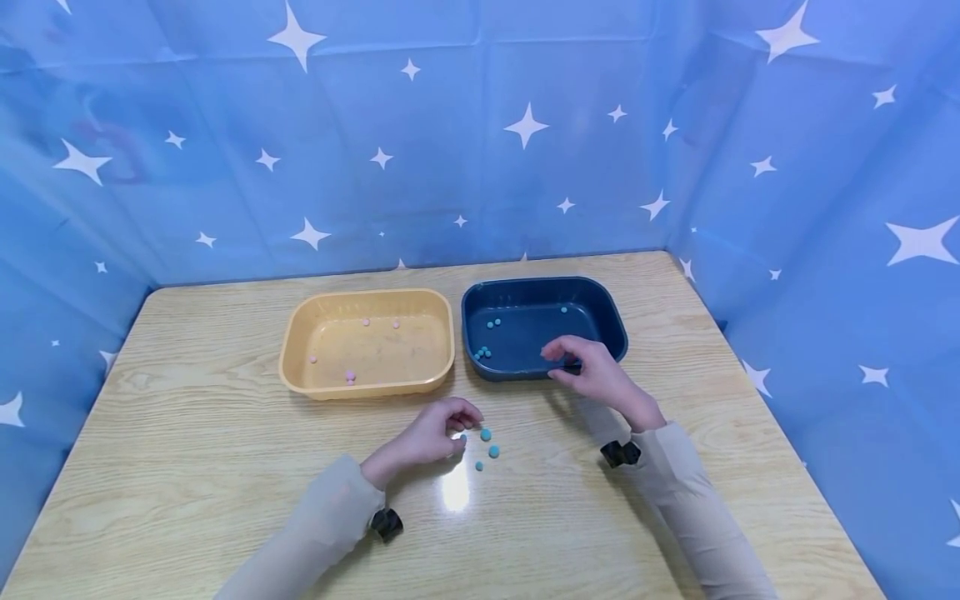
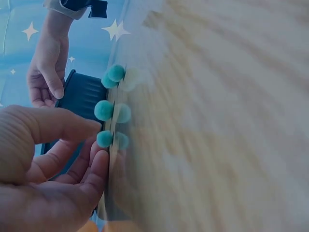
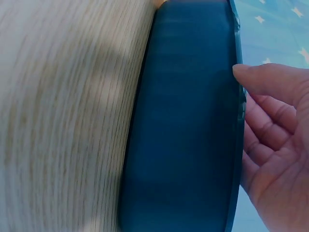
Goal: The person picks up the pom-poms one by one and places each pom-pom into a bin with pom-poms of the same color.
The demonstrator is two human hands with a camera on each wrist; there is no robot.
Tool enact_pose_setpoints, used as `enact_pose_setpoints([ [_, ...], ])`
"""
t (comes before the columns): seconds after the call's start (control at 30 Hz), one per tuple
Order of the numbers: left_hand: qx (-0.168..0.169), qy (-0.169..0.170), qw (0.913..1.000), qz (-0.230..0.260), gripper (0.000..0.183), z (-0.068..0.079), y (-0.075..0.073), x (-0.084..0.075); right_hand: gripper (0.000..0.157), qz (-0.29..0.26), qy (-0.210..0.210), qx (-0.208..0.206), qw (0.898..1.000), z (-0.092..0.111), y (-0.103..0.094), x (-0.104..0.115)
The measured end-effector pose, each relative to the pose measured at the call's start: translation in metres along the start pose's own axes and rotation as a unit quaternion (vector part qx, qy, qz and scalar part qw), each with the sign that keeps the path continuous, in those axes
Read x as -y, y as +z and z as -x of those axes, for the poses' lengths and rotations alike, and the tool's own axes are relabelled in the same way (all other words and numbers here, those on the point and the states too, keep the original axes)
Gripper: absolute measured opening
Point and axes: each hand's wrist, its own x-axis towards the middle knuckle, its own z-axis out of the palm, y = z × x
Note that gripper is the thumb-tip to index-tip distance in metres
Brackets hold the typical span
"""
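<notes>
two bare hands at work on a wooden table [image 1: 180, 467], seen from above. the left hand [image 1: 431, 433] is just below the centre of the frame, its thumb and fingers curved, with a narrow gap between their tips. in that gap, at the table top, is one small teal ball [image 2: 104, 139]; whether the fingertips touch it i cannot tell. three more teal balls [image 1: 493, 452] lie loose on the table just right of this hand, in a short uneven column.

the right hand [image 1: 596, 375], right of centre, is over the near rim of a dark blue tray [image 1: 517, 342]. its thumb and forefinger are spread well apart, and nothing shows between them. in the right wrist view the thumb tip overlaps the tray's rim, with the other fingers beyond it; contact is hard to judge.

inside the blue tray are teal pom-poms [image 1: 487, 354]: a cluster at its lower left corner, a pair above that and one at the upper right. beside it, left of centre, a yellow tray [image 1: 390, 358] holds a few scattered pink balls [image 1: 396, 324].

both arms wear pale sleeves [image 1: 318, 517], with a small black device [image 1: 387, 525] at each wrist. a blue curtain [image 1: 450, 108] with white stars fills the top and sides of the frame.
</notes>
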Motion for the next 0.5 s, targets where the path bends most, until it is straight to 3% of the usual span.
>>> enact_pose_setpoints([
  [0.17, -0.015, 0.026, 0.9987, -0.042, 0.036, -0.0009, 0.0036, 0.0016, 0.023, 0.005, 0.005, 0.009, 1.0, -0.0007, 0.0004, 0.001],
  [0.5, -0.013, 0.03, 0.9972, -0.068, 0.033, -0.002, 0.0044, -0.0013, 0.021, 0.029, -0.001, 0.019, 0.999, 0.0, 0.0001, 0.002],
])
